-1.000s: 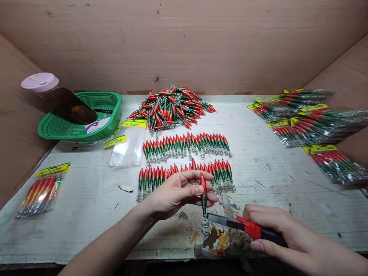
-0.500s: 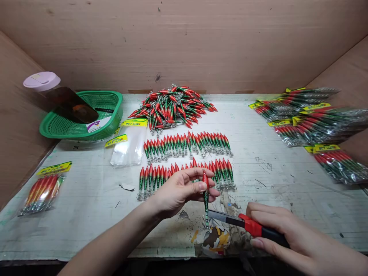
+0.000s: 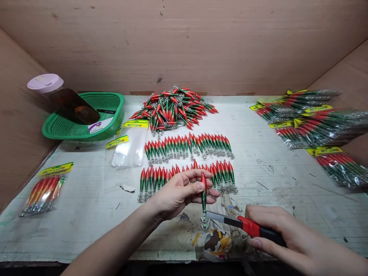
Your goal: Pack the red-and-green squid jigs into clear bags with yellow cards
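Worktable (image 3: 287, 214): bore a tangled lure heap (image 3: 172, 109) at the back, two tidy lure rows (image 3: 183, 145) before it!
Right hand (image 3: 276, 234): fingers curled round the knife (image 3: 234, 221) at its grip!
Left hand (image 3: 184, 189): thumb and fingers pinched one red-and-green lure (image 3: 204, 199), outer fingers loosely spread!
Knife: blade pointed left, tip right by the hooked end, contact too close to call!
Lure: hung upright, hooks down, nearer than the rows!

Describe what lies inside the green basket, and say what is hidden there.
The green basket holds a dark, pink-lidded bottle, a white card with a purple mark, and a slim black item. The bottle covers part of the basket, so anything behind it cannot be seen.
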### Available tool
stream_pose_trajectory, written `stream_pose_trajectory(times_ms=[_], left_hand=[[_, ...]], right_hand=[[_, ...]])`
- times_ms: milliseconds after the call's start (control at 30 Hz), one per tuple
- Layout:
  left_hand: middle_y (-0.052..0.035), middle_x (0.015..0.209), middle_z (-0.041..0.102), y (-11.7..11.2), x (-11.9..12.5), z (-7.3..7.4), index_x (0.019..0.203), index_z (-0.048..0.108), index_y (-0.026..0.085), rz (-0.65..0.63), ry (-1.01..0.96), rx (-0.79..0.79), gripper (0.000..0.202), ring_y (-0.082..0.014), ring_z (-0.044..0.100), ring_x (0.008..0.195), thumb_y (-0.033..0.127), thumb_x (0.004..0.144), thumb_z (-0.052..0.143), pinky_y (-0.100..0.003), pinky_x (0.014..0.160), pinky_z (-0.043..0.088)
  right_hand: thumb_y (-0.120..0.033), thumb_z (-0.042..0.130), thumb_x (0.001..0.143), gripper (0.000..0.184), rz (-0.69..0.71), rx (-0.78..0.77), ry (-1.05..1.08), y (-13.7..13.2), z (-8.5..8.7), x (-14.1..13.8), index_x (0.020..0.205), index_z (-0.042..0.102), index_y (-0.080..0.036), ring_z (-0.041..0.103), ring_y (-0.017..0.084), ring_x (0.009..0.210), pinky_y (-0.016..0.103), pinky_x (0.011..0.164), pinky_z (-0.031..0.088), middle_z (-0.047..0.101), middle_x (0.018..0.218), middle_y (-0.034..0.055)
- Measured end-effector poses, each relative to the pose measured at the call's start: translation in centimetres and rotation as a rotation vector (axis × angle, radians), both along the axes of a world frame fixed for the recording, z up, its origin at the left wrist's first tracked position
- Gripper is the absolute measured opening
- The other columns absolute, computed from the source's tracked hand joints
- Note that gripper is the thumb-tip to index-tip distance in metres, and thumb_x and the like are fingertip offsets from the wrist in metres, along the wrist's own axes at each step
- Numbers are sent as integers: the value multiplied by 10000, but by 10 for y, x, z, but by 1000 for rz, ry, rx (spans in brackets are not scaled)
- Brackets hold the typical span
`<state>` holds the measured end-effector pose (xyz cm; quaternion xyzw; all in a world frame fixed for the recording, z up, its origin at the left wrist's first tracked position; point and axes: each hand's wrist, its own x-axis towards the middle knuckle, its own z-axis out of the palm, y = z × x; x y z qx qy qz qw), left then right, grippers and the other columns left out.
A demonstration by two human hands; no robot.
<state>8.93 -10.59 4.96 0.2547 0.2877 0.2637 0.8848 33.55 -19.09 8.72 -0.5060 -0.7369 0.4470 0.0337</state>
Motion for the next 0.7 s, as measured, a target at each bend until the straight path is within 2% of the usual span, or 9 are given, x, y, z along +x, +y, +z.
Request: stream_pose_trajectory(times_ms=[133,400,600,700], left_hand=[[-32,850,635,2,-2,3,978,631,126,-4,-19,28,179,-184,704,811,117,802,663,-277,713,574],[-22,822,636,-1,-1,3,959,618,138,40,2,28,197,-177,704,773,158,782,703,-279,709,561],[-18,825,636,-3,2,1,967,626,142,105,17,6,237,-180,700,798,165,756,732,-298,737,563],[-12,836,627,-4,2,1,967,633,146,131,24,0,236,-182,700,818,158,753,733,-298,739,569]], right_hand=[[-420,555,875,248,-27,41,-20,-2,-3,5,1017,685,-263,615,254,1080,317,886,529,680,1081,44],[-415,541,880,251,-13,94,-47,-4,-3,2,1021,685,-265,610,259,1101,323,896,531,663,1161,53],[-429,551,874,265,-20,63,-52,1,-1,0,1030,669,-250,625,250,1057,345,912,518,676,1086,64],[-415,528,887,234,5,61,-49,3,-1,-3,953,663,-236,643,229,985,323,872,530,681,997,58]])
